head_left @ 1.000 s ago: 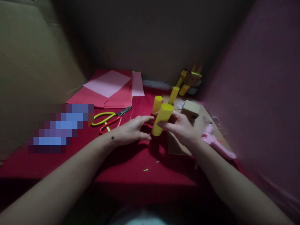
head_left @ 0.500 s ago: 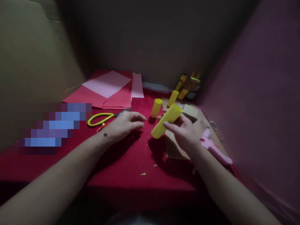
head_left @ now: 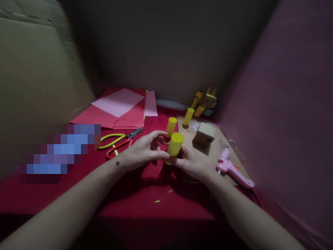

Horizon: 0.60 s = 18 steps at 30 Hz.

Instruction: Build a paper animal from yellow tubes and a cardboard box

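Observation:
A yellow paper tube stands nearly upright between my two hands, low over the red cloth. My right hand is closed on its lower right side, with the thumb across the front near the bottom. On the other side, my left hand has its fingers and thumb apart. The left thumb tip meets the tube's lower left edge, while the index finger reaches toward a second yellow tube standing just behind. A third yellow tube is on the cardboard sheet. Some of the right fingers are hidden behind the held tube.
Yellow-and-red handled scissors lie left of my left hand. On the cardboard are a small cardboard box and a pink glue gun. Behind are red and pink paper sheets and a yellow animal figure. Walls enclose the table.
The tube in my right hand has moved left and turned from slanted to nearly upright. My left hand has come right to its side. The small cardboard box is now uncovered.

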Each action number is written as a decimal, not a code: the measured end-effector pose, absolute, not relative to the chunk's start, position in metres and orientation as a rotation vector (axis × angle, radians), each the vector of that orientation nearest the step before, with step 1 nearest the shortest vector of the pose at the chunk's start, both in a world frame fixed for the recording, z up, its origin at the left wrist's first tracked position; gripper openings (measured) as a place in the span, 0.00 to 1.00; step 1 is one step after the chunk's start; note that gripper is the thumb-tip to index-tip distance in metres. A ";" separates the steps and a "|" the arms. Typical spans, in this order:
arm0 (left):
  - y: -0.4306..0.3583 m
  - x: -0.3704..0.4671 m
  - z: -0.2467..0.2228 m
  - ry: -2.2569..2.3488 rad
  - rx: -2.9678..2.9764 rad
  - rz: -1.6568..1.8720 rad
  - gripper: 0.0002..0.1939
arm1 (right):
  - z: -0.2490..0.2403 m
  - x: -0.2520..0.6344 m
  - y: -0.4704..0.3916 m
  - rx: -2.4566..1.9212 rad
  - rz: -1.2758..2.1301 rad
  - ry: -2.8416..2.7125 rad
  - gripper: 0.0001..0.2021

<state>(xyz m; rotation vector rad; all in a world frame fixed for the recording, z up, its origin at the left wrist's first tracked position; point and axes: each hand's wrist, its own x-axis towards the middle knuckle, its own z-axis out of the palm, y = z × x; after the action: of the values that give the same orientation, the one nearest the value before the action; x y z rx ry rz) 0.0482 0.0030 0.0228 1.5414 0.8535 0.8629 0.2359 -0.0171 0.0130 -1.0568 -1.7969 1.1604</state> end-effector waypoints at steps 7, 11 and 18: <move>-0.008 0.058 0.024 0.756 1.579 0.939 0.25 | 0.009 0.236 -0.021 -1.039 0.839 -2.082 0.13; -0.009 0.055 0.029 0.713 1.510 0.935 0.19 | 0.013 0.235 -0.022 -1.079 0.760 -2.086 0.13; -0.005 0.050 0.027 0.745 1.361 0.901 0.22 | 0.017 0.233 -0.023 -1.113 1.200 -1.849 0.18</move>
<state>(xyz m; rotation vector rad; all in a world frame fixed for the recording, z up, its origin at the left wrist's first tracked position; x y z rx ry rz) 0.0496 -0.0047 0.0266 1.3611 0.7453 0.9015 0.2334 -0.0235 0.0172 -1.1133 -1.8495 1.2004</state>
